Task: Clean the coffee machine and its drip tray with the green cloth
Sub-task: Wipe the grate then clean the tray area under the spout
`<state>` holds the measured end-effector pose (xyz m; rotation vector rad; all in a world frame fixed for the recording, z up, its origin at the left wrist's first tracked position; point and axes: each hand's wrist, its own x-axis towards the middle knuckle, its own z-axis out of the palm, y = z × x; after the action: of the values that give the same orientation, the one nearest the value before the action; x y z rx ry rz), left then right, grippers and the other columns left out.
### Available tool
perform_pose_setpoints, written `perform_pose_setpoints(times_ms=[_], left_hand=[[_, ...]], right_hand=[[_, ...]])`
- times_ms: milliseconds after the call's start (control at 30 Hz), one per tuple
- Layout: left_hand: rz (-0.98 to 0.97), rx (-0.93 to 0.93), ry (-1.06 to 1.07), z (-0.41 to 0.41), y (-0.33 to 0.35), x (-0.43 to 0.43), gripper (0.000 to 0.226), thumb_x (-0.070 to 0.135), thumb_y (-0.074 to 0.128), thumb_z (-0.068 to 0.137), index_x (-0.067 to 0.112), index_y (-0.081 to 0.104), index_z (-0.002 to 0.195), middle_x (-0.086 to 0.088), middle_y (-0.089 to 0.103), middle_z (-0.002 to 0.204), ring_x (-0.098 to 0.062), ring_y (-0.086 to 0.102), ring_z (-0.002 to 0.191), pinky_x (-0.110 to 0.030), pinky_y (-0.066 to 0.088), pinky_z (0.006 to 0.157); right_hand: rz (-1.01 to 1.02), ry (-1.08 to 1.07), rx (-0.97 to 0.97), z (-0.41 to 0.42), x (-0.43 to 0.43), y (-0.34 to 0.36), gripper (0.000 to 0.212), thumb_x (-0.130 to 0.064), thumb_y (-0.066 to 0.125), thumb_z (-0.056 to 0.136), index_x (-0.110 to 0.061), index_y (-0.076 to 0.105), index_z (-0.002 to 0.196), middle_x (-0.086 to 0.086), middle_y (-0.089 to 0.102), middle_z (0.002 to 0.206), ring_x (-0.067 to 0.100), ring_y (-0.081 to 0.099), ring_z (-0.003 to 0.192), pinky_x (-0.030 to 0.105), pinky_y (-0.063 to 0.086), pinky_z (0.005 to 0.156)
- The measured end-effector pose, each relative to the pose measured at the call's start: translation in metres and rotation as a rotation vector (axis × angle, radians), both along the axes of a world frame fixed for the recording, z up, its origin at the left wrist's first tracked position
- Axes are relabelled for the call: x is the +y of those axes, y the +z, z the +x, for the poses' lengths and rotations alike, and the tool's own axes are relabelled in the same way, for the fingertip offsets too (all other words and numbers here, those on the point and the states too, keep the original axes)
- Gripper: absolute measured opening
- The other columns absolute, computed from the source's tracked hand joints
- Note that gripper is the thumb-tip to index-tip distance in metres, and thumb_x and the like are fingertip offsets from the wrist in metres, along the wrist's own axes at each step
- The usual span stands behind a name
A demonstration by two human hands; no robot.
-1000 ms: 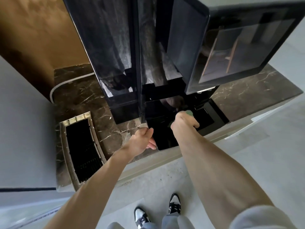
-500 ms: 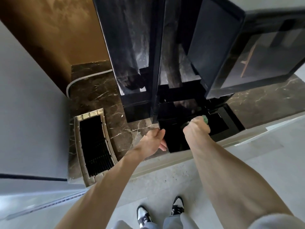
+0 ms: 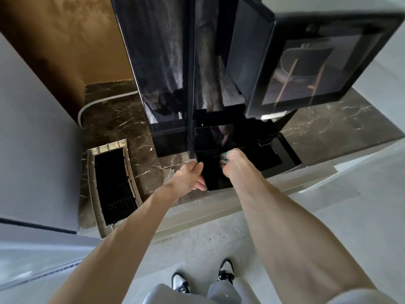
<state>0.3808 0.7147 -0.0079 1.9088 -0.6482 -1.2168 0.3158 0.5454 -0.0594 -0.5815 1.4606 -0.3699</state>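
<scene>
The tall glossy black coffee machine (image 3: pixel 166 69) stands on a dark marble counter (image 3: pixel 122 126). Its black drip tray (image 3: pixel 215 178) juts out at the base towards me. My right hand (image 3: pixel 233 162) is closed on the green cloth (image 3: pixel 224 155), of which only a small bunched edge shows, and presses it on the tray's top near the machine's front. My left hand (image 3: pixel 189 175) rests against the tray's left front corner, fingers curled round its edge.
A metal-framed black grille (image 3: pixel 114 187) is set into the counter to the left. A white cable (image 3: pixel 96 104) curves behind it. A grey wall panel (image 3: pixel 32 139) stands at far left. The counter's front edge runs just below my hands; my shoes show on the floor.
My right hand with the cloth has slid left across the tray, from its middle towards the left part. My left hand stays at the tray's corner. My head view shifted.
</scene>
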Motion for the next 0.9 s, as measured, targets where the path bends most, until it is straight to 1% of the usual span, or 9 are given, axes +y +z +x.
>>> perform_pose_setpoints(times_ms=[100, 167, 267, 333, 433, 533, 667, 800, 900], left_hand=[[-0.001, 0.011, 0.007, -0.003, 0.003, 0.002, 0.043, 0.036, 0.03, 0.113, 0.005, 0.058, 0.122, -0.014, 0.078, 0.1, -0.026, 0.076, 0.092, -0.038, 0.057, 0.093], [0.0, 0.006, 0.012, -0.004, 0.003, 0.002, 0.043, 0.036, 0.03, 0.113, 0.006, 0.059, 0.122, -0.012, 0.079, 0.098, -0.025, 0.076, 0.091, -0.038, 0.057, 0.093], [0.007, -0.002, 0.028, -0.004, 0.003, 0.002, 0.042, 0.037, 0.03, 0.112, 0.01, 0.061, 0.122, -0.008, 0.08, 0.094, -0.022, 0.077, 0.089, -0.039, 0.057, 0.093], [0.019, -0.014, 0.027, -0.005, 0.004, 0.002, 0.042, 0.039, 0.031, 0.112, 0.013, 0.063, 0.121, -0.004, 0.08, 0.09, -0.02, 0.077, 0.087, -0.038, 0.057, 0.093], [0.045, -0.065, 0.023, -0.005, 0.006, 0.005, 0.043, 0.043, 0.035, 0.111, 0.014, 0.066, 0.115, -0.001, 0.08, 0.086, -0.017, 0.076, 0.083, -0.035, 0.056, 0.089], [0.044, -0.122, 0.037, -0.005, 0.007, 0.01, 0.042, 0.042, 0.04, 0.11, 0.011, 0.068, 0.111, -0.001, 0.078, 0.087, -0.018, 0.074, 0.082, -0.031, 0.055, 0.085], [-0.032, -0.19, 0.188, -0.002, 0.003, 0.02, 0.037, 0.039, 0.044, 0.108, 0.011, 0.067, 0.11, 0.001, 0.075, 0.085, -0.02, 0.072, 0.081, -0.042, 0.058, 0.092], [-0.196, -0.274, 0.286, -0.006, 0.018, 0.025, 0.039, 0.044, 0.042, 0.109, 0.015, 0.069, 0.104, 0.0, 0.074, 0.088, -0.016, 0.066, 0.078, -0.039, 0.056, 0.081], [-0.274, -0.168, 0.263, -0.011, 0.042, 0.022, 0.049, 0.055, 0.042, 0.106, 0.018, 0.074, 0.099, -0.003, 0.076, 0.09, -0.015, 0.068, 0.079, -0.034, 0.056, 0.078]], right_hand=[[0.003, -0.025, 0.005, -0.01, 0.014, 0.056, 0.026, -0.011, 0.043, 0.1, -0.003, 0.059, 0.082, 0.007, 0.059, 0.08, 0.02, 0.057, 0.068, 0.03, 0.055, 0.087], [0.002, -0.097, -0.061, -0.014, 0.016, 0.075, 0.021, -0.008, 0.044, 0.102, 0.0, 0.063, 0.1, 0.013, 0.064, 0.094, 0.025, 0.061, 0.07, 0.035, 0.058, 0.079], [-0.026, -0.062, -0.125, -0.022, 0.018, 0.094, 0.03, -0.009, 0.043, 0.105, 0.003, 0.059, 0.127, 0.015, 0.063, 0.129, 0.03, 0.067, 0.11, 0.039, 0.055, 0.097], [-0.035, -0.043, -0.171, -0.029, 0.02, 0.107, 0.027, -0.006, 0.041, 0.107, 0.004, 0.057, 0.127, 0.016, 0.057, 0.138, 0.032, 0.059, 0.127, 0.041, 0.049, 0.108], [-0.025, -0.022, -0.227, -0.04, 0.025, 0.114, 0.018, 0.002, 0.039, 0.105, 0.003, 0.057, 0.103, 0.021, 0.058, 0.13, 0.034, 0.059, 0.127, 0.042, 0.05, 0.107], [0.014, -0.034, -0.256, -0.058, 0.028, 0.117, 0.013, 0.002, 0.041, 0.103, -0.002, 0.053, 0.106, 0.02, 0.054, 0.103, 0.032, 0.061, 0.12, 0.042, 0.054, 0.102], [0.061, -0.023, -0.285, -0.077, 0.027, 0.12, 0.021, -0.007, 0.039, 0.1, -0.006, 0.056, 0.112, 0.018, 0.06, 0.117, 0.029, 0.066, 0.104, 0.037, 0.058, 0.085], [0.059, 0.128, -0.312, -0.085, 0.031, 0.131, 0.032, -0.017, 0.037, 0.096, -0.012, 0.067, 0.104, 0.007, 0.072, 0.108, 0.023, 0.068, 0.095, 0.033, 0.05, 0.093], [0.014, 0.278, -0.419, -0.081, 0.043, 0.143, 0.033, -0.018, 0.04, 0.087, -0.013, 0.068, 0.105, 0.009, 0.071, 0.107, 0.026, 0.066, 0.1, 0.038, 0.051, 0.089]])
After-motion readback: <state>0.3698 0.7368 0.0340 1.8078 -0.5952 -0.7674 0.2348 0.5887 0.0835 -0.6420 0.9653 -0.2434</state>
